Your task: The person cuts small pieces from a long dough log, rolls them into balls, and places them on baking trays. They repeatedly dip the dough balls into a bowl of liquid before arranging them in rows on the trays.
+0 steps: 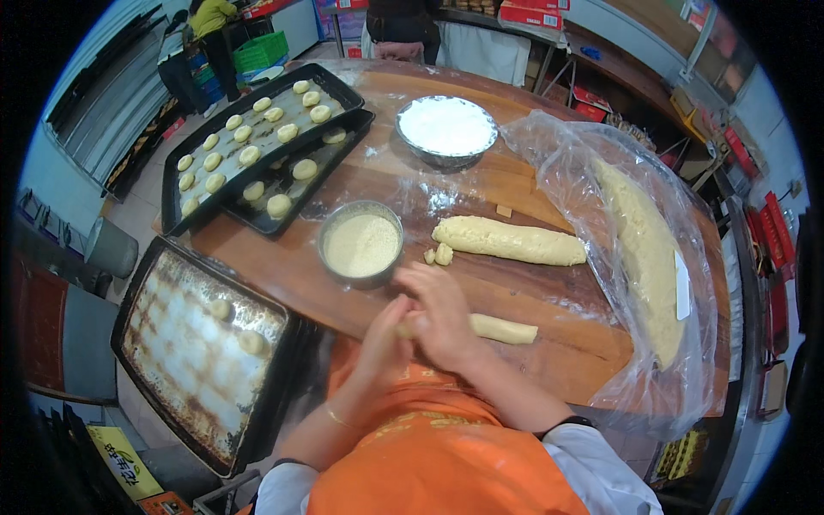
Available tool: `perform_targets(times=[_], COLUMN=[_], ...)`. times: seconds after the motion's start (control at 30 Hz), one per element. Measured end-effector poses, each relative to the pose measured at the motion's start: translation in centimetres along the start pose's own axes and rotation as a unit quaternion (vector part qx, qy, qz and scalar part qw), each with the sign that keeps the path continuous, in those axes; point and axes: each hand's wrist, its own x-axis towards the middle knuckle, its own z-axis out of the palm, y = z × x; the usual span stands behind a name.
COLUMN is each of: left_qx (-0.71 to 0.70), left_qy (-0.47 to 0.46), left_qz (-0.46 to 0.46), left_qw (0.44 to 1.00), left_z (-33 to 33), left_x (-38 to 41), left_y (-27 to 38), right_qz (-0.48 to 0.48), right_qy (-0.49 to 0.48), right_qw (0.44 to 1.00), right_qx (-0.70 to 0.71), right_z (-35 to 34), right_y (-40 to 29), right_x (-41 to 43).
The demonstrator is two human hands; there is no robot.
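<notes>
My left hand (387,338) and my right hand (441,312) are pressed together above the near edge of the wooden table, fingers slightly blurred. What lies between the palms is hidden. A thin dough rope (505,329) emerges from behind my right hand on the tabletop. Just beyond my fingers stands a round metal bowl (394,270) of pale yellow granular filling or crumbs (362,243). Beyond my right hand lies a thick dough log (508,241), with small dough bits (443,254) at its left end. Left of me, a baking tray (193,386) bears two dough rounds (252,342).
Two overlapping black trays (168,187) with several dough pieces stand back left. A bowl of white flour (447,127) sits at the back. Clear plastic sheeting (553,145) covers a large dough mass (644,257) at right. Other people (215,38) stand beyond the table.
</notes>
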Motion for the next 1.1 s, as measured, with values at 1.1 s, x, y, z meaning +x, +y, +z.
perform_targets(times=[1.1], left_qx=[-0.122], left_qy=[-0.001], left_qz=[0.045], left_qw=[0.991], left_z=[0.9], left_x=[-3.6], left_y=[0.7], right_qz=[-0.096], right_qy=[-0.044], right_qw=[0.992], right_qx=[-0.075], right_z=[1.3], right_y=[-2.8], right_x=[3.3])
